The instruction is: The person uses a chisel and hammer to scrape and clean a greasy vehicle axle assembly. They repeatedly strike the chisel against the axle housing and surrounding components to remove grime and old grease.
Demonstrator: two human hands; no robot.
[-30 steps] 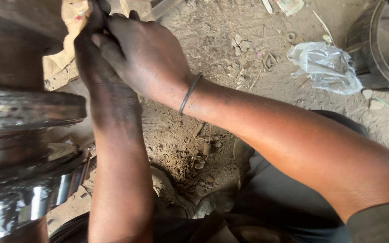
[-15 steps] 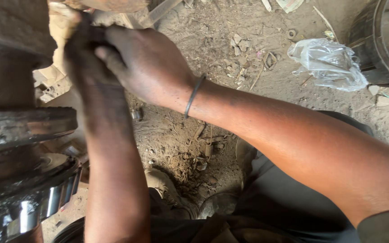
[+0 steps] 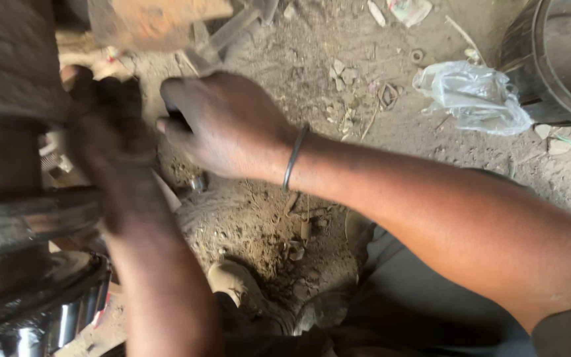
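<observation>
Right hand (image 3: pixel 229 129): fingers curled in, knuckles up, clenched over something small and dark at the fingertips; too hidden to tell what. Thin dark bangle (image 3: pixel 294 157) at the wrist just behind. Left hand (image 3: pixel 104 116): blurred, raised close beside the right, pressed up against the dusty metal part (image 3: pixel 8 73) to its outer side; whether gripping or merely pushing, cannot tell.

Below the left forearm, a round wheel rim (image 3: pixel 28 218) with a shiny chrome edge, dirty and streaked. Above both hands, a rusty flat plate (image 3: pixel 153 16) with a metal bar sticking out beside it. Between and just under the two hands, a small bolt-like piece (image 3: pixel 198 182) lying on the dirt floor (image 3: pixel 338 86).

Handling, by the look of it: metal part stiff, heavy, coated in dust and grease, so likely slippery under bare fingers; best taken at an edge or corner where fingertips can hook, not on the flat face. Small dark item under the right fingertips probably light and easy to drop into the loose soil.

Well beyond the right wrist, a crumpled clear plastic bag (image 3: pixel 474 96), and past it a dark round tub (image 3: pixel 550 59).
</observation>
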